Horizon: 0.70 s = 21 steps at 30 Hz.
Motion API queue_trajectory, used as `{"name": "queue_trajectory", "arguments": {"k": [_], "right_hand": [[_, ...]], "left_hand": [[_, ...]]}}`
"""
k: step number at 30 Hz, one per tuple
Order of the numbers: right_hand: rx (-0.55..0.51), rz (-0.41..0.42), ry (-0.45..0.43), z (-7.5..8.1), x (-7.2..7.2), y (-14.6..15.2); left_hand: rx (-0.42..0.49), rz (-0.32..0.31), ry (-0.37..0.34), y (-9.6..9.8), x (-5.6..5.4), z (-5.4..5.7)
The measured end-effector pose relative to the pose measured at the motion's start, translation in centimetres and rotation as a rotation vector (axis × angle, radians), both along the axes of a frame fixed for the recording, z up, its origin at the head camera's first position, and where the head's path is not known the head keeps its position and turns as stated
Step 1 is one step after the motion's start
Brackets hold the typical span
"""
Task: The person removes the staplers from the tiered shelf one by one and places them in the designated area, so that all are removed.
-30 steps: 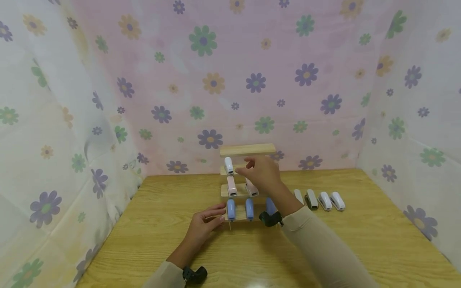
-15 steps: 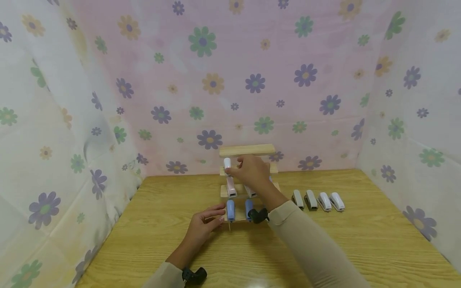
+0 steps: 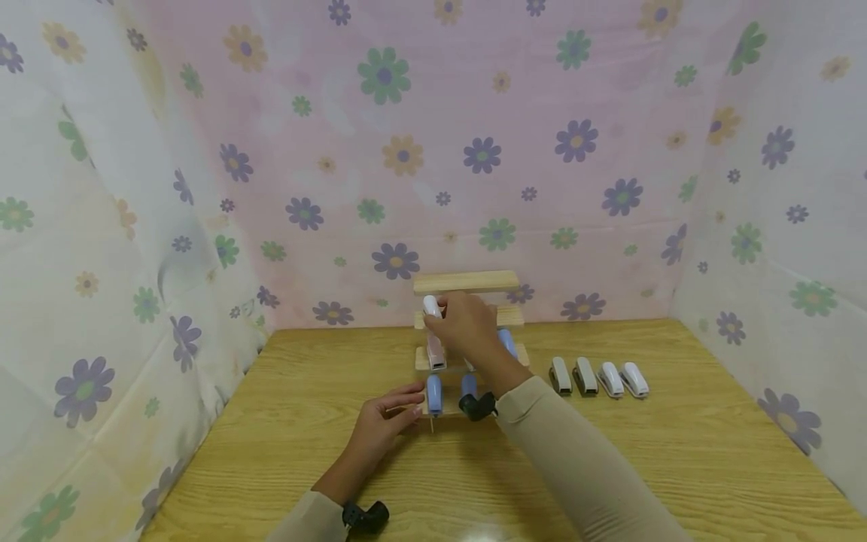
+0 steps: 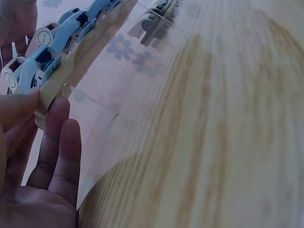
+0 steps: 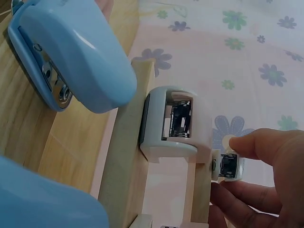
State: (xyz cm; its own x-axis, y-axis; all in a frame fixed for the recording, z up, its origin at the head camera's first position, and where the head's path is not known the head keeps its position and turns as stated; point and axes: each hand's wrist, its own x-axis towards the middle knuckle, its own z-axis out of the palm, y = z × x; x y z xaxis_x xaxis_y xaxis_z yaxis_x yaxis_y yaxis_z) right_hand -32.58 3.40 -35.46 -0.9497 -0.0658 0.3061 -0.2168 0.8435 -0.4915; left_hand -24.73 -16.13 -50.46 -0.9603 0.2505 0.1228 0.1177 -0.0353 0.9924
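My right hand (image 3: 463,324) pinches a small white stapler (image 3: 430,307) at the left end of the upper-middle tier of a wooden step rack (image 3: 466,283). In the right wrist view, thumb and fingers lie on either side of the white stapler (image 5: 231,166). My left hand (image 3: 384,418) grips the left end of the lowest tier, thumb at the top and fingers at the edge in the left wrist view. Blue staplers (image 3: 434,394) sit on that tier. A pink stapler (image 3: 436,354) and another blue stapler (image 3: 507,342) sit one tier up. My right arm hides part of the rack.
Right of the rack, several staplers stand in a row on the wood-grain table (image 3: 291,376): greyish ones (image 3: 585,376) and white ones (image 3: 634,379). Flowered cloth (image 3: 481,226) hangs behind and at both sides.
My right hand has moved left along the upper-middle tier and taken hold of the white stapler, which now leans slightly. The left hand stays at the rack's end.
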Motion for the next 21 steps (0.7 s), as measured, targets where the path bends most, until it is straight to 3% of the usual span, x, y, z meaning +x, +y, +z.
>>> {"name": "queue_trajectory", "arguments": {"k": [9, 21], "right_hand": [[-0.019, 0.042, 0.037, 0.5, 0.4, 0.2], [-0.159, 0.128, 0.035, 1.0, 1.4, 1.6]], "left_hand": [[0.012, -0.006, 0.008, -0.1, 0.0, 0.1], [0.01, -0.01, 0.005, 0.0, 0.0, -0.1]]}}
